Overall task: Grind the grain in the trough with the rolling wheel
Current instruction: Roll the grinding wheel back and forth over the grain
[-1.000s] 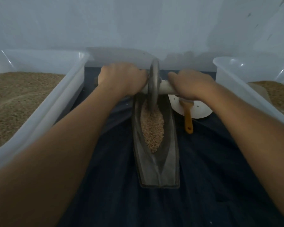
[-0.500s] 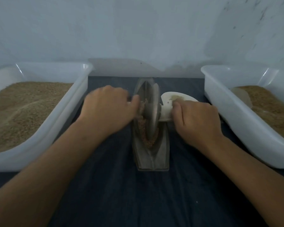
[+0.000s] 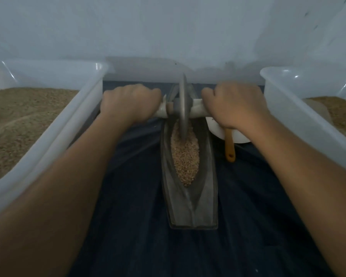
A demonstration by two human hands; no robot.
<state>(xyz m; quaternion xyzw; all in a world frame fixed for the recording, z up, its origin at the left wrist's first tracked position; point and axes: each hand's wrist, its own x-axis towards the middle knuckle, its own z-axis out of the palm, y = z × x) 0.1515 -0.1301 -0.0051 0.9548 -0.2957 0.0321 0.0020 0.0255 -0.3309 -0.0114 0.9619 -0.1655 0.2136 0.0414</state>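
Note:
A long grey boat-shaped trough (image 3: 208,196) lies lengthwise on the dark cloth, with brown grain (image 3: 185,156) heaped in its groove. A thin grey rolling wheel (image 3: 182,108) stands upright in the groove at the trough's far end, its lower edge in the grain. A pale axle (image 3: 196,110) passes through the wheel. My left hand (image 3: 130,104) grips the axle's left end and my right hand (image 3: 236,106) grips its right end. Both arms are stretched forward.
A large white tub of grain (image 3: 84,108) stands at the left, and another white tub (image 3: 288,108) at the right. A white dish (image 3: 240,136) with a yellow-handled tool (image 3: 229,146) sits just right of the trough. A pale wall rises close behind.
The wheel went from the far end back to the middle of the trough, then out to the far end again. Both hands kept hold of the axle throughout.

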